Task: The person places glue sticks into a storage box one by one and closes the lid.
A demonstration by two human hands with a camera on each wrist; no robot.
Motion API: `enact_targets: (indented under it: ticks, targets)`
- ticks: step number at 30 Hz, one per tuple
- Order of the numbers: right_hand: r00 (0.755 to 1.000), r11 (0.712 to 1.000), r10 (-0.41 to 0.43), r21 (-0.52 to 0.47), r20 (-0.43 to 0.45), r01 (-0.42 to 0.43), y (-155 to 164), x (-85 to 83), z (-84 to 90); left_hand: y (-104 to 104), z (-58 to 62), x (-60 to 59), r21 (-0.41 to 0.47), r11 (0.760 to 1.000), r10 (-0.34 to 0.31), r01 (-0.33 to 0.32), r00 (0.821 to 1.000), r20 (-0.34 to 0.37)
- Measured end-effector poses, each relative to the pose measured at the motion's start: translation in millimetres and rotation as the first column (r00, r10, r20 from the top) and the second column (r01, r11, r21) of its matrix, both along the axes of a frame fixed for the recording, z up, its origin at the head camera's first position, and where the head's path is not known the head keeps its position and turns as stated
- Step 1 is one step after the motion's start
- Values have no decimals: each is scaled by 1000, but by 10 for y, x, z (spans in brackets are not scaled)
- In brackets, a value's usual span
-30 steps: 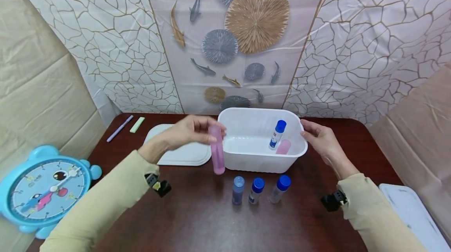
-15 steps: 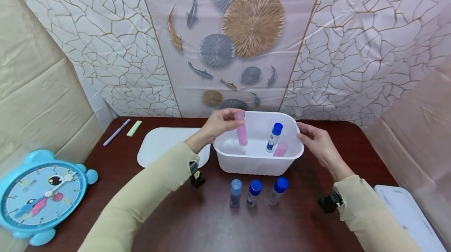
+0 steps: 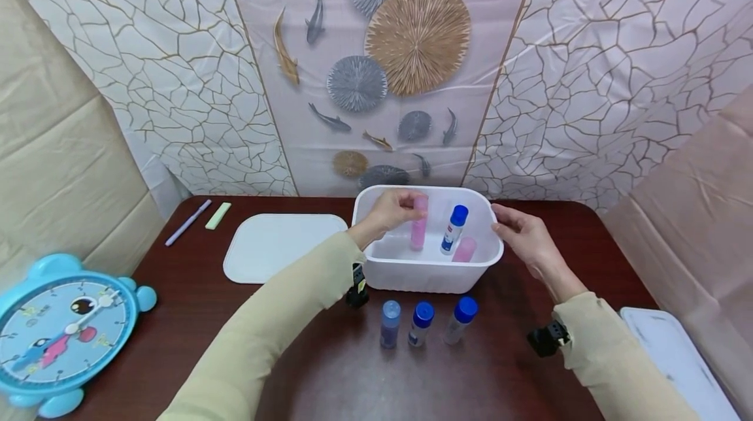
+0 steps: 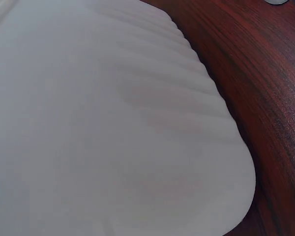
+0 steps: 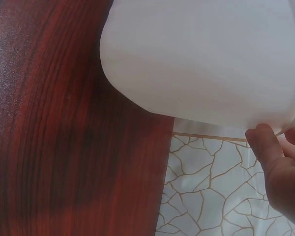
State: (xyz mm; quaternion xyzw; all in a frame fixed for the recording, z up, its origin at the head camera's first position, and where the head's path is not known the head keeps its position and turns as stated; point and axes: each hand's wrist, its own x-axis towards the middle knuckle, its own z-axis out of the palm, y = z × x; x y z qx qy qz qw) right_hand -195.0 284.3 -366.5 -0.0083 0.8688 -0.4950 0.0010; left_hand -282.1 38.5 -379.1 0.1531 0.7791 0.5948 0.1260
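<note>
A person in pale yellow-green sleeves works at a dark red wooden table. The left hand reaches into a white plastic tub and pinches the top of a pink tube, which stands upright inside the tub, left of centre. The right hand rests against the tub's right rim with its fingers loosely bent around the edge; the right wrist view shows fingertips touching that rim from outside. Also in the tub are a glue stick with a blue cap, leaning, its label red and blue but too small to read, and a second pink tube just to its right. In front of the tub stand 3 small bottles in a row: 1 pale blue and 2 with dark blue caps. A white lid lies flat to the left of the tub. Further left are a purple pen and a green eraser, and at the near left edge a light blue toy clock with numerals too blurred to read. A white tray sits at the far right
</note>
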Motion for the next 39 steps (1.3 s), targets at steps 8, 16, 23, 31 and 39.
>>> enact_targets:
  ticks: [8,16,23,31,39]
  targets:
    - [1000,1000,-4,9,-11,4,-15,-2,-7,40,-72,-21,-66,998,9,-10,1000,-12]
    - [1000,1000,-10,15,-5,10,-16,-4,11,59,-70,-38,-89,996,7,-5,1000,25]
    - [1000,1000,-8,11,5,8,-17,7,9,46,-45,-6,-116,993,2,1,1000,27]
    - [1000,1000,-2,5,26,2,-3,21,-43,-16,22,48,-130,991,-34,36,999,21]
    - [1000,1000,-9,20,-8,9,-3,-1,1,-344,350,346,125,984,-127,127,992,-13]
